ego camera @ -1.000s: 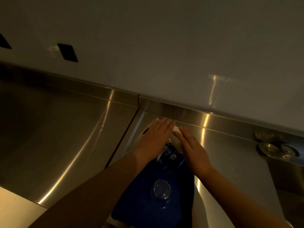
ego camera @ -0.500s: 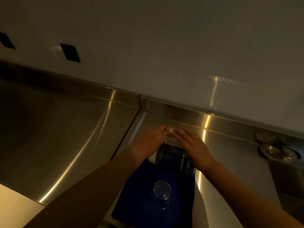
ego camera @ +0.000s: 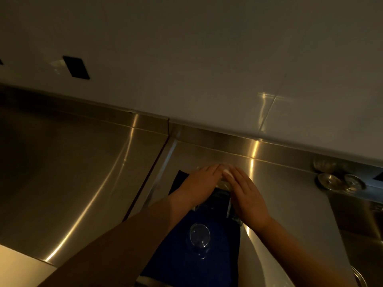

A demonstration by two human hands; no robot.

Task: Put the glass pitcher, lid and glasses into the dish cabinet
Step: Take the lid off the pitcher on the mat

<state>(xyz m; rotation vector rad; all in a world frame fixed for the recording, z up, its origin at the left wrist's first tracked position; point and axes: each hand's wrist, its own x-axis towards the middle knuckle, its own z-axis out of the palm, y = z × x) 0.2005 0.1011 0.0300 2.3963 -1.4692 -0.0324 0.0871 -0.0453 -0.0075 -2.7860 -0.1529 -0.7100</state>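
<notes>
A glass pitcher [ego camera: 220,198] stands at the far end of a dark blue cloth [ego camera: 178,259] on the steel counter. My left hand [ego camera: 198,184] lies flat against its left side and my right hand [ego camera: 247,196] flat against its right side, fingers straight. The fingertips of both hands meet over a pale white part, probably the lid [ego camera: 227,173], which is mostly hidden. A clear drinking glass [ego camera: 199,235] stands on the cloth nearer to me, apart from both hands. No cabinet is in view.
The steel counter [ego camera: 83,172] has a seam left of the cloth and a raised back edge under a white tiled wall. Round metal fittings [ego camera: 329,181] sit at the right by a sink rim. Black wall sockets [ego camera: 76,67] are at the upper left.
Both hands have closed in on the pitcher, and their fingertips now touch over the white part. The pitcher looks more upright between the palms. The glass has not moved.
</notes>
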